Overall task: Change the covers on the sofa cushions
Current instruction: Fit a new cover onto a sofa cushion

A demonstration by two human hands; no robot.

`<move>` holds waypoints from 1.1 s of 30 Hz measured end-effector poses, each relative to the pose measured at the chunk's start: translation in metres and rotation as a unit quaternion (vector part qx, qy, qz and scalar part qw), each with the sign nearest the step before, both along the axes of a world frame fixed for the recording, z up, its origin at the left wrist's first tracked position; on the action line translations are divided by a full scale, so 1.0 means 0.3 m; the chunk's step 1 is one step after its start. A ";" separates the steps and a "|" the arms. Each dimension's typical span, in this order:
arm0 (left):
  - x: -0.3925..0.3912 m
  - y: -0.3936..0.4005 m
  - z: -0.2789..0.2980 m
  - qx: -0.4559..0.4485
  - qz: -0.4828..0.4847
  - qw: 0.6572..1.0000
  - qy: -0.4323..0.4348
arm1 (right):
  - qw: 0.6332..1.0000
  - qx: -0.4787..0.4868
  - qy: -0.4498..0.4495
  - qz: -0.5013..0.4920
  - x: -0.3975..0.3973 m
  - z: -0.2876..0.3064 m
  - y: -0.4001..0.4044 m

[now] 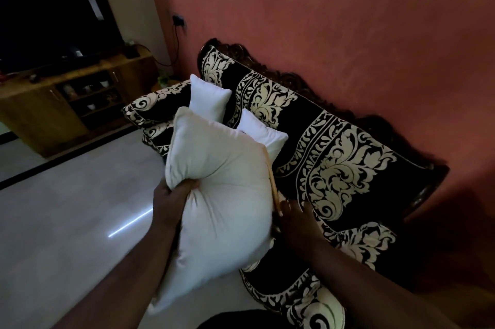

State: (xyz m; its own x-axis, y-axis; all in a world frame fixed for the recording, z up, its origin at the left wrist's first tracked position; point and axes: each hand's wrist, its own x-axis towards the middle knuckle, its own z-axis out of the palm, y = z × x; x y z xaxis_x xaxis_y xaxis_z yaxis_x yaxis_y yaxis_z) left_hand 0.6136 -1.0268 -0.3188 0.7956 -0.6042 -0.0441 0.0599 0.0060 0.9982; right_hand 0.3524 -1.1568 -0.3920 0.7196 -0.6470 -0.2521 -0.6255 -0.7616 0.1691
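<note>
Counting the bare white cushions gave three in all: one large cushion held up in front of the sofa, and two smaller cushions, the farther one standing on the seat against the armrest and the nearer one propped against the backrest just behind the held one. Two hands were in view. The left hand gripped the large cushion by its left edge, fingers curled into the fabric so that creases fanned out from the pinch. The right hand lay at the cushion's right edge, against the sofa's patterned upholstery, next to a thin tan strip running along that edge; whether its fingers held the strip or merely rested there could not be told.

The held cushion was plain white, plump and uncovered, tilted with its upper corner toward the far armrest. One sofa showed, upholstered in black with a cream floral pattern and framed in dark carved wood, against a reddish wall. One wooden cabinet stood at the far left on the pale floor.
</note>
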 end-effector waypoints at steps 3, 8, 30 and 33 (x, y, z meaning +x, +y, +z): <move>-0.002 -0.026 -0.001 0.012 0.015 0.999 -0.037 | 0.996 0.049 0.056 0.039 0.032 -0.013 0.050; 0.004 -0.062 -0.026 0.050 0.080 0.995 -0.029 | 0.956 0.275 0.078 -0.070 0.089 -0.043 0.128; -0.024 -0.083 -0.087 0.089 0.100 0.975 -0.179 | 0.954 0.297 -0.002 0.033 0.204 0.035 0.267; -0.059 -0.093 -0.081 0.095 0.102 0.976 -0.166 | 0.932 0.355 0.060 0.037 0.248 0.021 0.270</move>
